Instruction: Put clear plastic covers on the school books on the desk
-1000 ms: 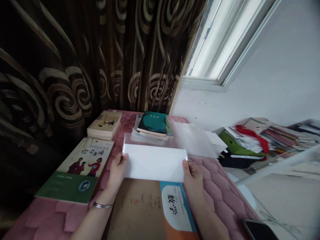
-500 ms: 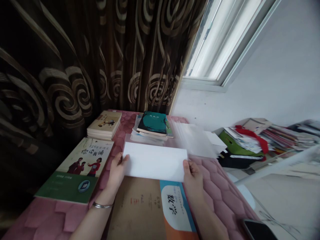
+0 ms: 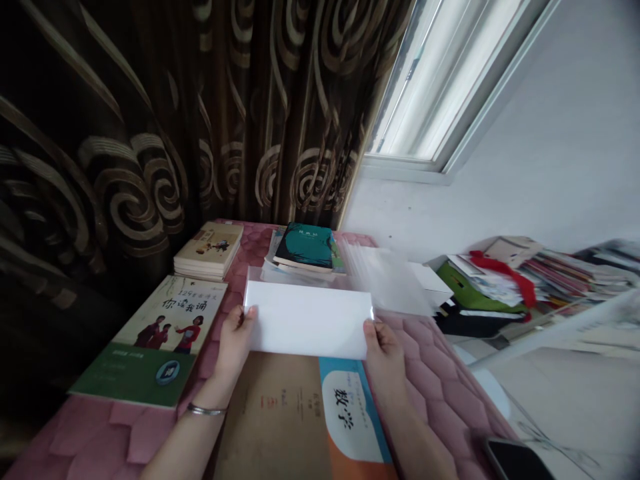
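Note:
A clear plastic book cover (image 3: 309,321) with a white sheet in it is held up before me, its transparent strip showing along the upper edge. My left hand (image 3: 237,337) pinches its left edge between thumb and fingers, and a silver bracelet sits on that wrist. On the right edge, my right hand (image 3: 383,347) grips it in the same way. Just below lies a mathematics textbook (image 3: 350,417) with a blue, white and orange cover, partly under a brown-covered book or folder (image 3: 275,420).
A green-and-cream book (image 3: 155,347) lies at the left, near a stack of tan books (image 3: 209,248). A teal book (image 3: 307,245) tops a pile behind the cover. Clear plastic sheets (image 3: 395,277) lie to its right. A phone (image 3: 517,459) is at the lower right.
Both hands have shifted the plastic book cover slightly up and to the left. The grip on both edges stays the same, and the other things have not moved.

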